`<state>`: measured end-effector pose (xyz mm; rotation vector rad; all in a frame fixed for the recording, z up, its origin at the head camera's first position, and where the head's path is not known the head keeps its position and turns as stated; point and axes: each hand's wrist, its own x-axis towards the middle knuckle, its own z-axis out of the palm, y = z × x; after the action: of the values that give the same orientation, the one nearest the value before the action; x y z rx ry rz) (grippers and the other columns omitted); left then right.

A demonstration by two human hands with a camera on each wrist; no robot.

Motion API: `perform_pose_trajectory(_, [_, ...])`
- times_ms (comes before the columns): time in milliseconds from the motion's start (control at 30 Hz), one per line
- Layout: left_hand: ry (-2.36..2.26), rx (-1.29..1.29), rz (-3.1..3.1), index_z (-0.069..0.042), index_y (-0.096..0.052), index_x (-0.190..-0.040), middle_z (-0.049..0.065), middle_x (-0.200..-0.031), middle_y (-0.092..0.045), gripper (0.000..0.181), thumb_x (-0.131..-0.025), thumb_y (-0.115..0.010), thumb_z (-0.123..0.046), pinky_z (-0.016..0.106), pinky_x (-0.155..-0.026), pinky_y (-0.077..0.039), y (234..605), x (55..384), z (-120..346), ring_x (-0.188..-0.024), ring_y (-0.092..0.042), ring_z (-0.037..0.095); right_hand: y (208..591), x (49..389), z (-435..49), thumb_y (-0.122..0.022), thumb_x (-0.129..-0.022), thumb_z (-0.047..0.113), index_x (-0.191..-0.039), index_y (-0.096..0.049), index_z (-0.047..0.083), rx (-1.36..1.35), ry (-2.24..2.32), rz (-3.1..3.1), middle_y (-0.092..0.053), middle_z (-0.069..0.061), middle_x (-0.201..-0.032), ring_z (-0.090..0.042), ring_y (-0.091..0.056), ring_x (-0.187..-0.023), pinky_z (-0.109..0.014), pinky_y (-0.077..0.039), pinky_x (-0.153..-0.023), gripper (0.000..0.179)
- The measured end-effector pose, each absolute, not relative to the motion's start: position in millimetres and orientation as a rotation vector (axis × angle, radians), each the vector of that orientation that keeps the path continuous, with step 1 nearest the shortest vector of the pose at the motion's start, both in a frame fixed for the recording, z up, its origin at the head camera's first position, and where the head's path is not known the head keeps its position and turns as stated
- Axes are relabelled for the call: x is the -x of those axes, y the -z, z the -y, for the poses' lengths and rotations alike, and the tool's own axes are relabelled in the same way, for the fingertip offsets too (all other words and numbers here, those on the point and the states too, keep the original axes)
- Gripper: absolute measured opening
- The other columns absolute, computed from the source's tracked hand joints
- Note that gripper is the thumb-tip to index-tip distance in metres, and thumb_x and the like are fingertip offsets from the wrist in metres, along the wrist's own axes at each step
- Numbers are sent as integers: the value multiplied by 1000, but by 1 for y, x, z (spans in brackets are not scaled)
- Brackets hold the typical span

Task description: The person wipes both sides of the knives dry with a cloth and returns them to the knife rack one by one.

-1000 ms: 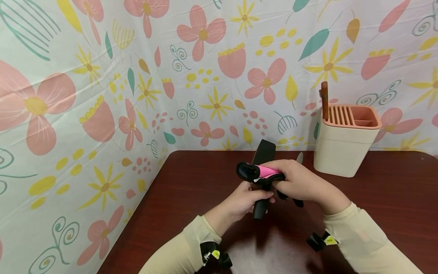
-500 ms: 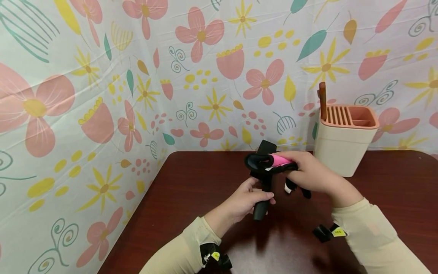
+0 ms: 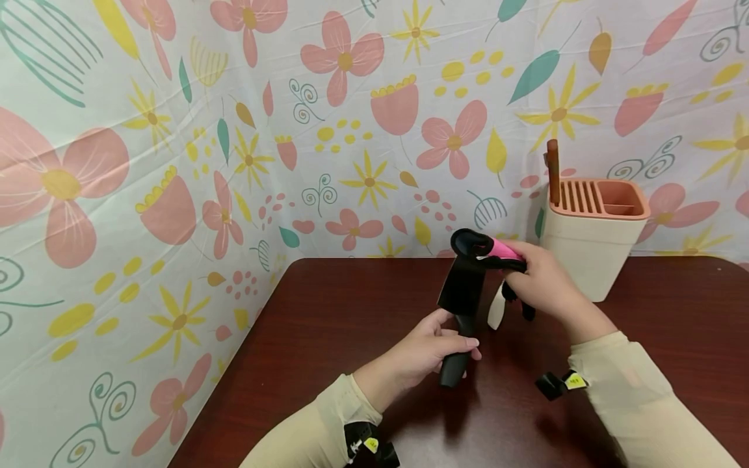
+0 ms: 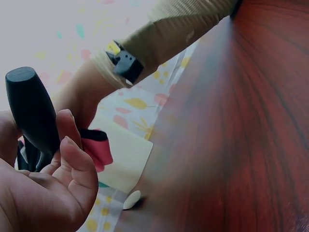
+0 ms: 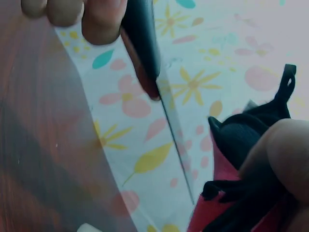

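Observation:
My left hand [image 3: 433, 348] grips the black handle of a broad-bladed kitchen knife [image 3: 462, 286], its blade pointing away from me. In the left wrist view the knife handle [image 4: 34, 106] rises out of the curled fingers. My right hand [image 3: 541, 276] holds a bunched pink cloth [image 3: 506, 250] with black trim, which overlaps the far end of the blade in the head view. Seen from the right wrist, the blade [image 5: 176, 140] is nearly edge-on beside black straps [image 5: 248, 133]. On the table below lies a thing with a white handle [image 3: 496, 311], partly hidden behind the right hand.
A cream knife block [image 3: 591, 253] with a pink slotted top stands at the back right, and a brown handle [image 3: 552, 172] sticks up from it. Patterned fabric [image 3: 363, 130] hangs behind and left of the dark wooden table [image 3: 339, 299].
My right hand has moved away and right with the cloth, from near the knife's handle to the blade's far end. The knife has tilted and shifted slightly. More of the white handle shows.

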<state>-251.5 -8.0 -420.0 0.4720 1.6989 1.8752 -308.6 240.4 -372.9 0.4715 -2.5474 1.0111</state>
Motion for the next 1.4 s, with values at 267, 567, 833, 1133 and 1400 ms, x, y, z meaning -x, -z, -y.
perform_pose_trajectory(267, [-1851,-458,-1666,-23,-54,-131,-3,-80,-72,40,-96,-66,-9,28,-60,-56,420,247,4,-65,-66,12,383,320,-249,-60,-84,2,-131,-67,15,-308,-948,2549,-71,-19,-102,-33,-61,-86,-39,-45,-71,50])
perform_pose_trajectory(567, [-1829,-488,-1642,-20,-53,-139,0,-83,-72,48,-96,-66,-5,30,-60,-56,417,241,2,-70,-67,12,394,327,-251,-60,-85,3,-132,-66,11,-317,-881,2578,-71,-20,-106,-34,-60,-86,-44,-46,-73,48])
perform_pose_trajectory(833, [-1811,-496,-1647,-22,-53,-138,1,-84,-71,47,-96,-65,-6,30,-62,-56,417,242,3,-74,-68,11,397,326,-247,-61,-86,3,-132,-66,9,-339,-899,2604,-69,-21,-112,-35,-60,-89,-44,-48,-76,46])
perform_pose_trajectory(1133, [-1836,-471,-1650,-22,-55,-133,-1,-80,-71,42,-96,-66,-5,28,-60,-57,418,244,3,-70,-67,11,396,323,-239,-62,-87,5,-136,-65,14,-368,-904,2672,-71,-19,-110,-32,-62,-85,-39,-48,-71,49])
perform_pose_trajectory(1400, [-1851,-448,-1674,-23,-54,-132,-3,-80,-72,39,-97,-65,-10,29,-60,-56,419,249,6,-64,-66,13,390,316,-228,-61,-83,3,-133,-67,17,-447,-912,2701,-70,-15,-109,-29,-61,-86,-38,-48,-73,52])
